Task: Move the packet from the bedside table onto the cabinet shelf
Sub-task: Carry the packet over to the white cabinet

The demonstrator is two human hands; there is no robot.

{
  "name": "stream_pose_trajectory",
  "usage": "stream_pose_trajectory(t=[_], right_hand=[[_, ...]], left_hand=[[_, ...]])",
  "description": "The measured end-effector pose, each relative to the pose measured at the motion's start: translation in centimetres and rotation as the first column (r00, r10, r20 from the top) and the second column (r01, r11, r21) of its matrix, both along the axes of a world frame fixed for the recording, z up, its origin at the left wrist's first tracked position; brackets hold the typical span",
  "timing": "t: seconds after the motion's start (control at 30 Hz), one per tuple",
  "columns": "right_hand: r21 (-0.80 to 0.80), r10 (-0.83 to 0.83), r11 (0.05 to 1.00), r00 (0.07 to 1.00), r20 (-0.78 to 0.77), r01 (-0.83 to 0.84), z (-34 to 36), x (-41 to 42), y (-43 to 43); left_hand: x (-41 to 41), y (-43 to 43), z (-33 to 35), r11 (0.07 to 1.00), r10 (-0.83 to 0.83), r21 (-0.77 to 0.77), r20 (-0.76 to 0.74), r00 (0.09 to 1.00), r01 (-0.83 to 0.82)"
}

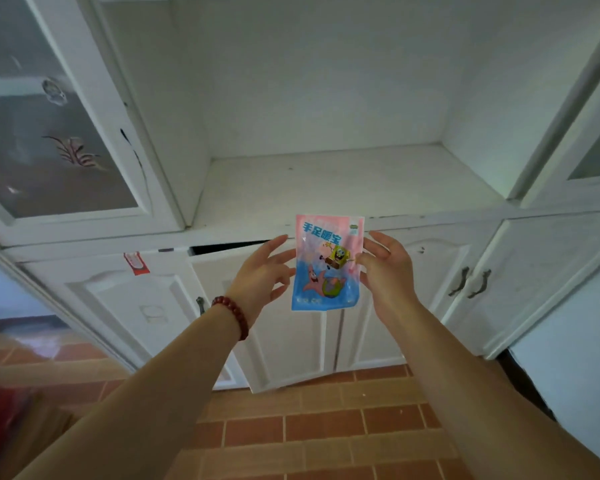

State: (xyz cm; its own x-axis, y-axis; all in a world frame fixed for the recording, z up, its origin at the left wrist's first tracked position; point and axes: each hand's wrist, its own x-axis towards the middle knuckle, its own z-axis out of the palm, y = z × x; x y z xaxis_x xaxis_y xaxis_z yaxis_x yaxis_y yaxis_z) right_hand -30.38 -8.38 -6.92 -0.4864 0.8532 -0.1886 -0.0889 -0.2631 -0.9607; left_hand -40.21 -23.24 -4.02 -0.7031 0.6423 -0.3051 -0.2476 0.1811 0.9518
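A pink and blue cartoon packet (326, 263) is held upright in the air in front of the white cabinet, just below the front edge of the open shelf (343, 188). My right hand (388, 271) grips its right edge between thumb and fingers. My left hand (260, 271), with a red bead bracelet on the wrist, is at the packet's left edge with fingers spread; whether it touches the packet I cannot tell. The shelf holds nothing.
Glass-fronted doors stand on both sides of the shelf, left (49, 133) and right (596, 150). Below are lower cabinet doors (291, 327), one slightly ajar, with dark handles (468, 282). The floor is orange tile (326, 431).
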Motion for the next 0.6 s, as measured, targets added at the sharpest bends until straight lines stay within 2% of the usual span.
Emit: stream_pose_trajectory(t=[0.43, 0.6], right_hand=[[0.055, 0.058, 0.997, 0.998, 0.007, -0.058, 2.0, -12.9, 2.4], [0.067, 0.093, 0.993, 0.995, 0.021, -0.094, 2.4, -17.1, 4.9]], left_hand=[[-12.8, 2.3, 0.9, 1.000, 0.016, 0.004, -0.055, 0.998, -0.016], [-16.4, 4.8, 1.4, 0.997, 0.075, 0.006, -0.034, 0.997, -0.075]])
